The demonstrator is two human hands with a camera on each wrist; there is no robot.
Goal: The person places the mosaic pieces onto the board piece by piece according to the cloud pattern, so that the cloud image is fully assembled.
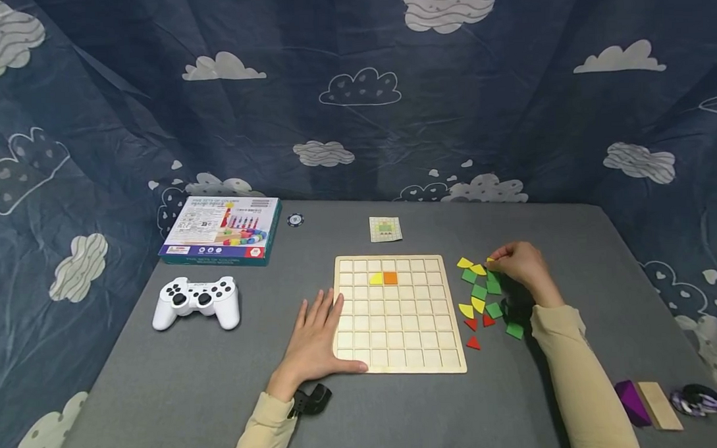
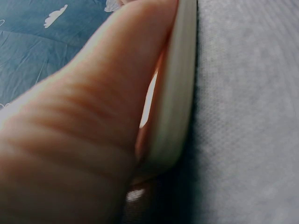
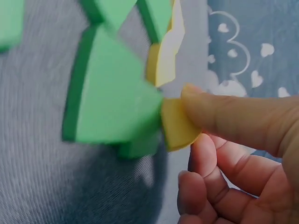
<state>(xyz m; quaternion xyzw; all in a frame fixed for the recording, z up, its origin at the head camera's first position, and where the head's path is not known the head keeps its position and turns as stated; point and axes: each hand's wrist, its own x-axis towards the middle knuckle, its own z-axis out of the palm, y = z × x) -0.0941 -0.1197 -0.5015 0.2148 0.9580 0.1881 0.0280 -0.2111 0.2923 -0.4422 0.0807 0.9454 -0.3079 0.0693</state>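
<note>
A pale wooden grid board lies on the grey table. One yellow piece and an orange square sit side by side in its upper cells. My left hand rests with spread fingers on the board's left edge, its thumb along the near corner; the left wrist view shows the thumb against the board's side. To the right of the board, my right hand pinches a yellow quarter-round piece between thumb and fingers. Beside it are green squares, yellow pieces and red triangles.
Behind the board lies a small pattern card. At the left are a boxed game, a poker chip and a white game controller. Near the right front edge stand a purple block, a wooden block and a dark-and-purple item.
</note>
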